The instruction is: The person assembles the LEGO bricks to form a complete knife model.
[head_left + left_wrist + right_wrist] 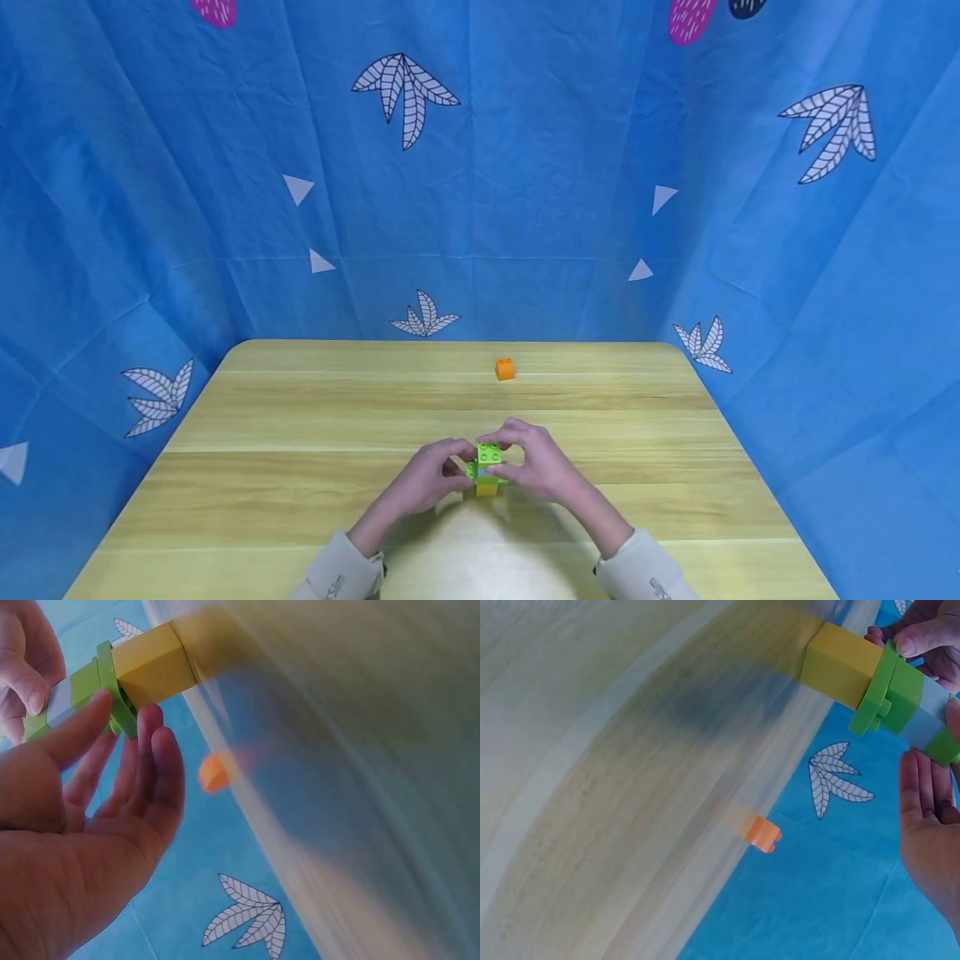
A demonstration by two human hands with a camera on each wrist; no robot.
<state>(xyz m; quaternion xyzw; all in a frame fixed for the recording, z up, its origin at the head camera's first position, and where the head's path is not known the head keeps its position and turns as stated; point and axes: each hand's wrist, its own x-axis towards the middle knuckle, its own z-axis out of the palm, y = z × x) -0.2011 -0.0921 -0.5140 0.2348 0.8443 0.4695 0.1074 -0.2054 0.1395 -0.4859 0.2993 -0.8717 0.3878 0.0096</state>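
Observation:
A small brick stack point(487, 472) stands on the wooden table point(300, 433) near its front edge. It has a yellow brick point(154, 666) at the base, a green plate point(885, 690) above it, a pale brick and a green brick point(489, 452) on top. My left hand point(448, 477) grips the stack from the left, its thumb on the green plate. My right hand point(527, 457) curls over the top green brick from the right. In the right wrist view the palm of my right hand point(930, 817) lies beside the stack.
A single orange brick point(505, 368) sits farther back on the table, right of centre, apart from both hands. It also shows in the left wrist view as the orange brick point(212, 772). Blue patterned cloth point(480, 208) surrounds the table.

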